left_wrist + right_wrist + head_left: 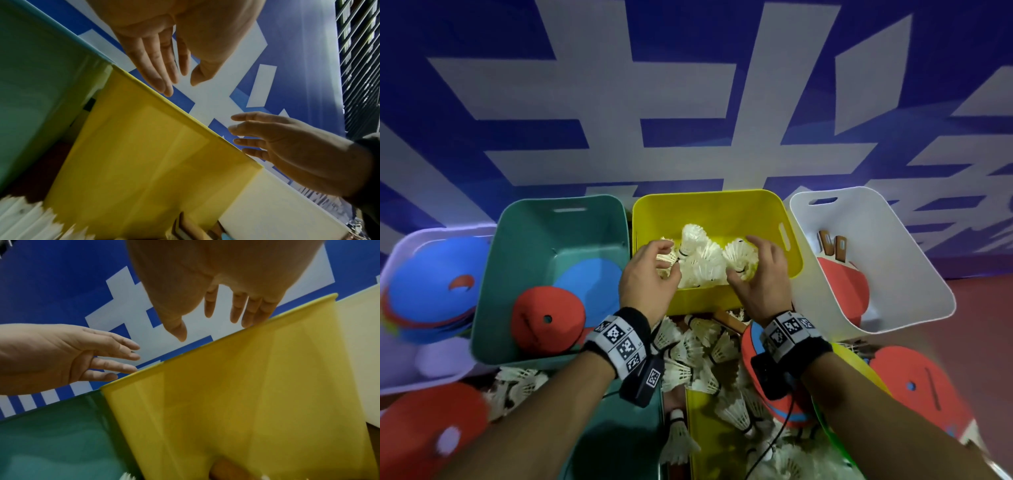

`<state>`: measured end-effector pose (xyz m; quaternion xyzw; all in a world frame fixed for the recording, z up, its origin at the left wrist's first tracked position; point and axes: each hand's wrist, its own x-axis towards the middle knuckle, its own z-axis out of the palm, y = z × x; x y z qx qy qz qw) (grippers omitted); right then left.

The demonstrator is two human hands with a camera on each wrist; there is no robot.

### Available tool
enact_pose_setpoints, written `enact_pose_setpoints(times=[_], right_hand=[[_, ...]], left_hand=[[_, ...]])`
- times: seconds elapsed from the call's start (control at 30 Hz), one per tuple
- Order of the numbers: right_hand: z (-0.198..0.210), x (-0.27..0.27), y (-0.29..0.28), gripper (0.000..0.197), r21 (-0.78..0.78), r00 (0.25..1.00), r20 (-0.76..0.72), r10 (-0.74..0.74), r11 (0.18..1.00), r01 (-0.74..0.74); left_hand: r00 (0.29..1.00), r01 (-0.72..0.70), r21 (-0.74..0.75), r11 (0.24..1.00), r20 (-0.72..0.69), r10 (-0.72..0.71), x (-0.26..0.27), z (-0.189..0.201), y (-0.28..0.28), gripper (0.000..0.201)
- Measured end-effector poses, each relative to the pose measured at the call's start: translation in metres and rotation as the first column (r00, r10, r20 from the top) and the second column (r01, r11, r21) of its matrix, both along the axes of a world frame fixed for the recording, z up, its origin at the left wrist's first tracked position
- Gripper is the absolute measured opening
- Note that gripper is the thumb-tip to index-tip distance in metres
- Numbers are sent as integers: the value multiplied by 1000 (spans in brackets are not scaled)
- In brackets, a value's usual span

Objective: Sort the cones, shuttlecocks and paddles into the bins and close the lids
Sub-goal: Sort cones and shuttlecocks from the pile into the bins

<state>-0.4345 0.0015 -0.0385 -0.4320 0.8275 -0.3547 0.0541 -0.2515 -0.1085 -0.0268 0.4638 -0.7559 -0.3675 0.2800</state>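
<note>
A pile of white shuttlecocks [702,260] lies inside the yellow bin [705,197]. Both hands hover over it, the left hand [661,260] on the pile's left side and the right hand [743,260] on its right. In the wrist views the left hand [164,65] and the right hand [216,313] have straight, spread fingers and hold nothing, just above the yellow bin's rim [226,339]. Many more shuttlecocks [698,353] lie on the floor below the wrists. The green bin [551,212] holds a red disc cone [548,318] and a blue one [589,284]. Red paddles [842,284] sit in the white bin [876,205].
A lavender bin [414,240] at the far left holds stacked disc cones. Loose red cones lie at bottom left [424,428] and at right [917,380]. A green lid [613,428] and a yellow lid [709,428] lie on the floor. A wooden paddle handle [729,320] pokes out by the yellow bin.
</note>
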Motion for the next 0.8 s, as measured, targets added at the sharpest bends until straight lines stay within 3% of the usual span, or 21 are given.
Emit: enact_pose_setpoints(times=[0.2,0.33,0.47,0.57,0.67,0.73,0.8], right_hand=[[-10,34,38,53,-138,992,-31,125,982,-129],[-28,70,70,46,-108,981,2,195,975,-193],[-58,93,92,46,156,967,61,246,955,-253],[-75,104,96,53,448,950,19,312,847,-287],[-86,106,95,64,604,936,55,347,735,-308],[-89,108,92,67,686,926,51,375,660,-306],[-90,110,89,64,723,923,8,386,635,-272]], left_hand=[[997,50,-57,997,-49,-53,38,-1,42,27],[995,89,-110,990,-38,-93,70,-21,83,25],[984,76,-6,997,165,-74,99,-60,112,22],[936,64,101,993,338,-95,111,-89,122,37],[839,48,238,970,518,-168,111,-111,130,69],[789,50,238,970,585,-184,105,-119,135,73],[795,35,217,975,586,-159,98,-122,136,67]])
